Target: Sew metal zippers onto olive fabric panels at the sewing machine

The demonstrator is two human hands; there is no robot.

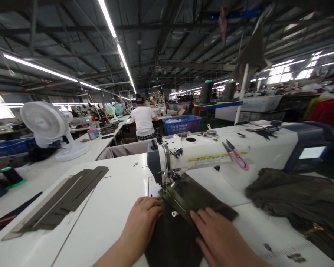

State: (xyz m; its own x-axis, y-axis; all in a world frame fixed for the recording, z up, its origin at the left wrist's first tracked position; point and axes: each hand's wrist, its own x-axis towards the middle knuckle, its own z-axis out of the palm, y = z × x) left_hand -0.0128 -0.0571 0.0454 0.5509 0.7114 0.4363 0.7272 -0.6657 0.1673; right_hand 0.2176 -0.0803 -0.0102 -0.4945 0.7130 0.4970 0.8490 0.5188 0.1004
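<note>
From where I stand, the step in hand looks like stitching: a dark olive fabric panel (pixel 172 243) lies under the needle end of the white sewing machine (pixel 200 157), a zipper strip (pixel 176 196) slanting across it. The left hand (pixel 144 219) bends over the panel's left edge, the right hand (pixel 221 233) over the strip's side; whether either grip pinches or merely presses, I cannot tell. Feeding it on would call, I'd judge, for flat layers and the zipper pull (pixel 174 214) kept clear. The white desk (pixel 119 196) carries cut pieces (pixel 72 196) at left and heaped olive cloth (pixel 292 196) at right (pink-handled snips (pixel 236 155) rest against the machine). Beyond are a fan (pixel 44 119), a white-shirted co-worker (pixel 144 120) and a blue crate (pixel 182 126).
</note>
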